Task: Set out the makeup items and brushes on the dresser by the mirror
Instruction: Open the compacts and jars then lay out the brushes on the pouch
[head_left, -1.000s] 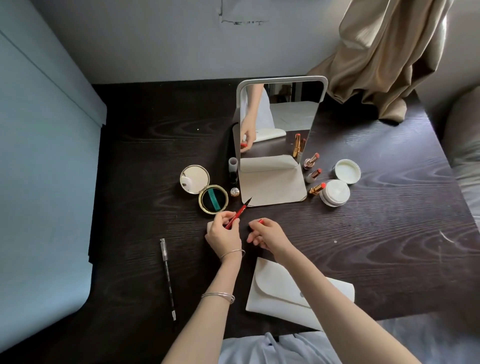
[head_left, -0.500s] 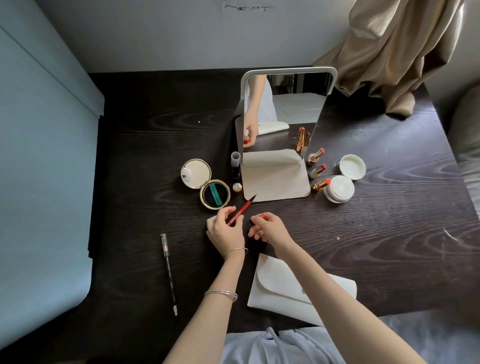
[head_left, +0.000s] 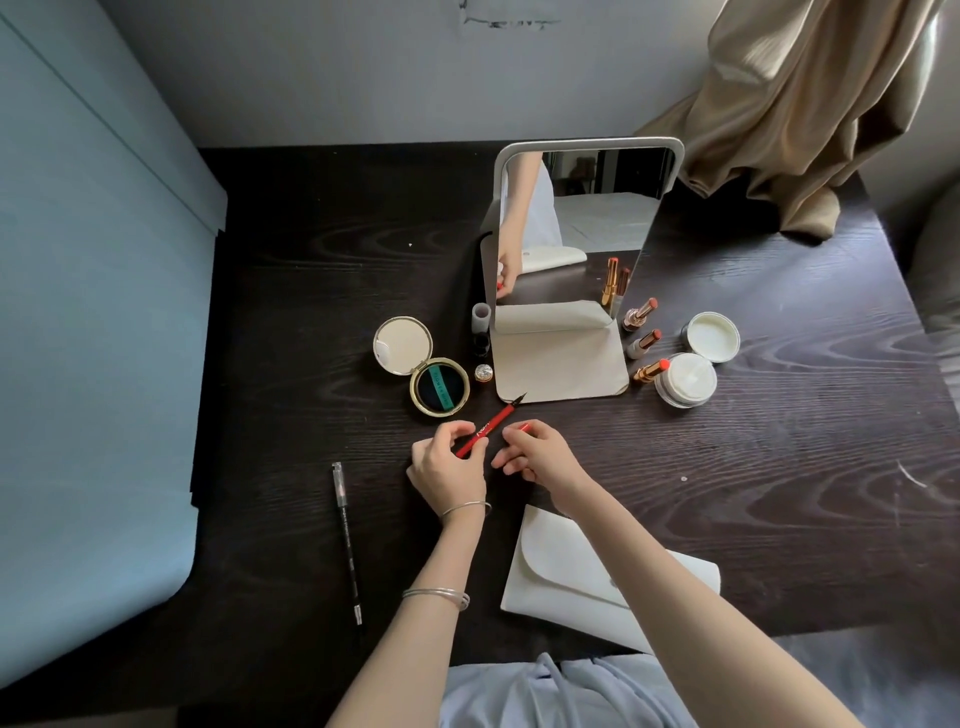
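Head view, bench: dark wood-grain bench (head_left: 779, 467) against a pale wall; a beige curtain (head_left: 810, 104) drapes onto its far right corner
Mirror: white-framed rectangular standing mirror (head_left: 582, 223) upright at the middle of the bench, on a flat cream base; the glass reflects an arm and the lipsticks
Left hand: left hand (head_left: 449, 465) curled around the lower end of a slim red eyeliner pen (head_left: 493, 423), fingers pinched on it; the pen's dark tip points up and right, ending just at the front edge of the mirror base; two thin silver bangles on that arm
Right hand: right hand (head_left: 537, 452) just beside the left, fingers closed on a small red cap (head_left: 523, 427), only its end showing
Left of mirror: open round gold compact (head_left: 422, 364), pale lid up, dark pan with a green band below; a small glittery round pot (head_left: 484, 373) between compact and mirror base; a small white tube (head_left: 481, 317) at the mirror's left edge
Right of mirror: three uncapped coral lipsticks (head_left: 643, 340) lying in a column; two round white jars (head_left: 698, 358) just beside them
Near edge: long thin black pencil (head_left: 347, 540) lying alone left of the arms; white flap pouch (head_left: 582, 577) partly under the right forearm
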